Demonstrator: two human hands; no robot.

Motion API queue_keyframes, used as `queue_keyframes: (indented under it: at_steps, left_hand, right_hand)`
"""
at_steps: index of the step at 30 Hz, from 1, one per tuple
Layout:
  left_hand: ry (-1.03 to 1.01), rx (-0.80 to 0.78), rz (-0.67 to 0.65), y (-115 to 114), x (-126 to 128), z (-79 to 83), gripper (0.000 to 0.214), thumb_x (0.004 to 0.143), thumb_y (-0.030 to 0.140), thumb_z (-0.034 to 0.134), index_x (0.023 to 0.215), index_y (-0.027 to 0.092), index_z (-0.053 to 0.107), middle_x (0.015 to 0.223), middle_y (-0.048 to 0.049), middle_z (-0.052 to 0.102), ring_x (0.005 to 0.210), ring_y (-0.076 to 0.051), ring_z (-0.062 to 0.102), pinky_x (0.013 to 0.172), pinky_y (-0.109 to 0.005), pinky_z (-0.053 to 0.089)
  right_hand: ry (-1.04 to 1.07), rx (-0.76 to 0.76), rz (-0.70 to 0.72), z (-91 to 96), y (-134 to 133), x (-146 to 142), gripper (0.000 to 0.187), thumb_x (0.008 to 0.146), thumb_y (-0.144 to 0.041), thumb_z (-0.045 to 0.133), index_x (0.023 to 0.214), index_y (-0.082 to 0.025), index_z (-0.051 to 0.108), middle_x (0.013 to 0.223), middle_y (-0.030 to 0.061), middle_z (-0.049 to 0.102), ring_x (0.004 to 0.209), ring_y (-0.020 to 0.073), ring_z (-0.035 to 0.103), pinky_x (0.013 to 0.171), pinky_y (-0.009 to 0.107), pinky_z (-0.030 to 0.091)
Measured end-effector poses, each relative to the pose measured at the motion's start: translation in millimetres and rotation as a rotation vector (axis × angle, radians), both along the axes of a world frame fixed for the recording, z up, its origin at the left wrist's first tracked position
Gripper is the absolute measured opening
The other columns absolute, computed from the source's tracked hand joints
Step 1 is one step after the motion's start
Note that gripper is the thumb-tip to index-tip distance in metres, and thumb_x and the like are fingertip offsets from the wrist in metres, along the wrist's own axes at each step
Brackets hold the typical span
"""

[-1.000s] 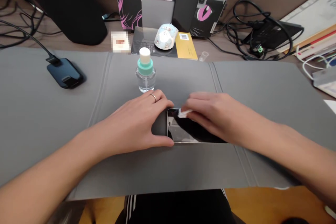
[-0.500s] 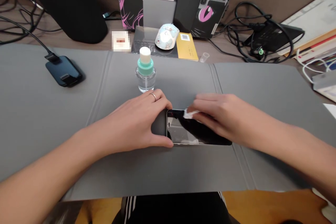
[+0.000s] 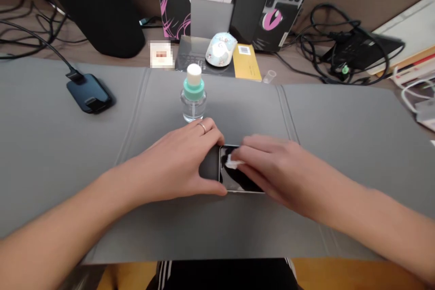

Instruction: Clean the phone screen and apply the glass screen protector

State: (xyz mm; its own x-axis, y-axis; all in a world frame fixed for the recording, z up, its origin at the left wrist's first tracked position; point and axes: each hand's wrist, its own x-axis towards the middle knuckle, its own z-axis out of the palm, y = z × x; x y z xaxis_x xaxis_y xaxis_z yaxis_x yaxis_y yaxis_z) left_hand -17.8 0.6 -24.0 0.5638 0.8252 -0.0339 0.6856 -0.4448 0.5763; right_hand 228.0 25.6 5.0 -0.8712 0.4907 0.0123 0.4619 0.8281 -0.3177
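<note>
The phone [image 3: 238,182] lies flat, screen up, near the middle of the grey mat [image 3: 340,145]. A small white wipe [image 3: 233,162] rests on the glass, pinned under the fingertips of the right hand [image 3: 272,170], which covers the phone's 3 o'clock end. The left hand [image 3: 183,163] clasps the 9 o'clock end, thumb on the near edge and fingers on the far one. A clear bottle [image 3: 193,99] stands upright at 11 o'clock, a mouse [image 3: 220,49] beyond it at 12.
</note>
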Motion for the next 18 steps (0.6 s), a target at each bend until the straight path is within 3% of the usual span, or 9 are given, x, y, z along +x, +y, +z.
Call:
queue_keyframes:
  at_steps: [3, 10, 14, 18]
  left_hand:
    - [0.011, -0.006, 0.023, -1, 0, -1.3, 0.051, 0.083, 0.06, 0.086, 0.096, 0.023, 0.054, 0.104, -0.0029, 0.056, 0.096, -0.027, 0.06, 0.074, -0.039, 0.046]
    - [-0.019, -0.058, 0.027, -1, 1, -0.4, 0.053, 0.08, 0.054, 0.089, 0.109, 0.023, 0.059, 0.112, -0.0027, 0.06, 0.099, -0.026, 0.062, 0.078, -0.04, 0.049]
    - [-0.003, -0.046, 0.052, 0, 1, -1.7, 0.052, 0.079, 0.059, 0.089, 0.096, 0.024, 0.054, 0.106, -0.0032, 0.059, 0.098, -0.028, 0.061, 0.079, -0.041, 0.051]
    - [-0.008, -0.039, 0.028, -1, 2, -2.4, 0.053, 0.081, 0.057, 0.088, 0.109, 0.023, 0.058, 0.114, -0.0044, 0.06, 0.106, -0.029, 0.061, 0.085, -0.043, 0.053]
  right_hand:
    - [-0.002, 0.039, 0.008, -3.1, 6, -16, 0.02, 0.104, -0.011, 0.052, 0.087, -0.02, 0.058, 0.081, 0.0013, 0.056, 0.069, 0.0156, 0.048, 0.061, 0.029, 0.037]
    - [-0.004, -0.01, 0.001, -5.0, -10, -7, 0.018, 0.104, -0.009, 0.049, 0.094, -0.018, 0.062, 0.085, 0.0023, 0.06, 0.07, 0.0153, 0.052, 0.061, 0.028, 0.039]
    - [0.03, 0.038, -0.03, -11.1, 1, -22, 0.017, 0.103, -0.01, 0.05, 0.093, -0.017, 0.061, 0.083, 0.0025, 0.058, 0.07, 0.0161, 0.049, 0.062, 0.029, 0.039]
    - [0.057, 0.061, 0.02, -13.4, -9, -19, 0.022, 0.102, -0.006, 0.047, 0.089, -0.017, 0.061, 0.082, 0.0025, 0.058, 0.069, 0.0164, 0.049, 0.061, 0.03, 0.038]
